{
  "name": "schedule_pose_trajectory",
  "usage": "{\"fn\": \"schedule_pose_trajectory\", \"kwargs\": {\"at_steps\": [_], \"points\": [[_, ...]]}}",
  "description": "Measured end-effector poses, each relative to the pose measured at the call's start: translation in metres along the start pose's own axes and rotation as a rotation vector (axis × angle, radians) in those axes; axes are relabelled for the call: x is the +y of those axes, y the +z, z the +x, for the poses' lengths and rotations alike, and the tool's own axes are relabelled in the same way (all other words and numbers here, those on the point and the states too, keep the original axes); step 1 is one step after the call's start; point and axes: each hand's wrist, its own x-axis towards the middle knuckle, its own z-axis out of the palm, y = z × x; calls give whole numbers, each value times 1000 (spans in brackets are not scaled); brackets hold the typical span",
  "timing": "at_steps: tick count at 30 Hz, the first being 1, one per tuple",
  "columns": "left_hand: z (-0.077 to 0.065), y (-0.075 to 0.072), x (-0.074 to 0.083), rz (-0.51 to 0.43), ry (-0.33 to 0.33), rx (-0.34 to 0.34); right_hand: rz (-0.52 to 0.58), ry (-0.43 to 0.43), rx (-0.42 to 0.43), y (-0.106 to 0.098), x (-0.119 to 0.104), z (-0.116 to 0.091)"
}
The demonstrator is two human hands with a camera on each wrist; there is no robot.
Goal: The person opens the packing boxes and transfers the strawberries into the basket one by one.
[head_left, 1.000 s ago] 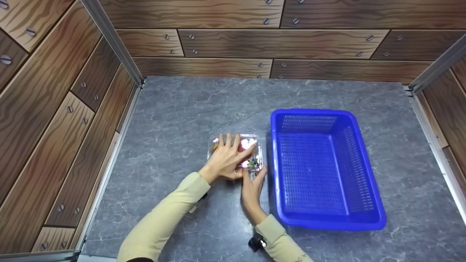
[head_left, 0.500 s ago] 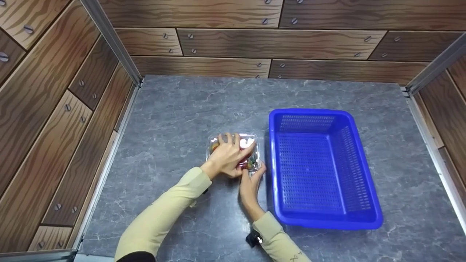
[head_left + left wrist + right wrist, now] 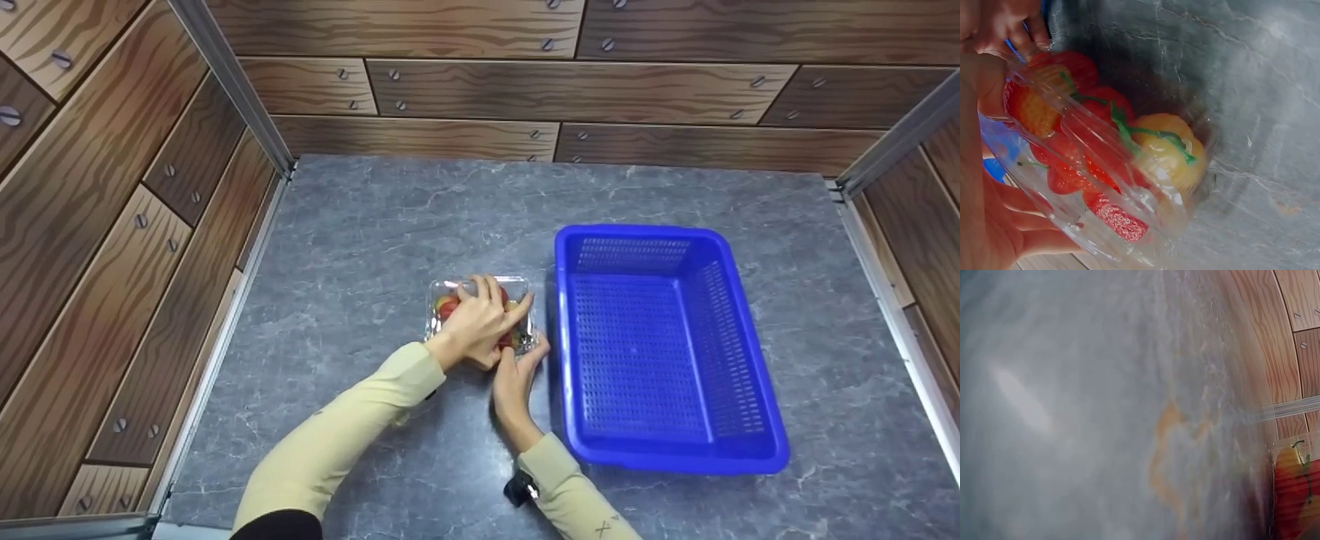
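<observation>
A clear plastic clamshell box (image 3: 517,288) sits near the middle of the table, with red and yellow fruit-like pieces (image 3: 1095,132) with green stems inside. My left hand (image 3: 474,321) lies across its lid, fingers spread over the top and thumb down at the front edge. At the front right corner my right hand (image 3: 517,386) grips the box between thumb and fingers. The left wrist view shows the left palm and fingers (image 3: 1022,214) behind the clear plastic. Only some of the box's contents (image 3: 1297,495) enter the right wrist view, at lower right; the right hand is hidden there.
Just to the right of the box stands a blue slotted plastic basket (image 3: 568,337), its long side close to the right hand. Wood-patterned panels (image 3: 450,90) wall in the grey marbled table (image 3: 360,225) at the back and sides.
The left hand has shifted slightly right on the lid and its upper fingers have drawn closer together, uncovering red pieces at the left. The right hand stays at the same corner.
</observation>
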Motion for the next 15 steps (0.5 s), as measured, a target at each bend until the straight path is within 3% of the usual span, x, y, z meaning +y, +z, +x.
{"fn": "schedule_pose_trajectory", "kwargs": {"at_steps": [7,9,12,15], "points": [[4,-12,-26,-295,53,-17,50,-10,23,0,-3,-8],[5,-16,-32,-338,83,-22,46,-30,26,0,-2,-8],[9,-20,-40,-383,107,-59,13,-45,26,0,-3,-9],[14,-25,-49,-500,96,-124,-36,-40,26,0,-3,-11]]}}
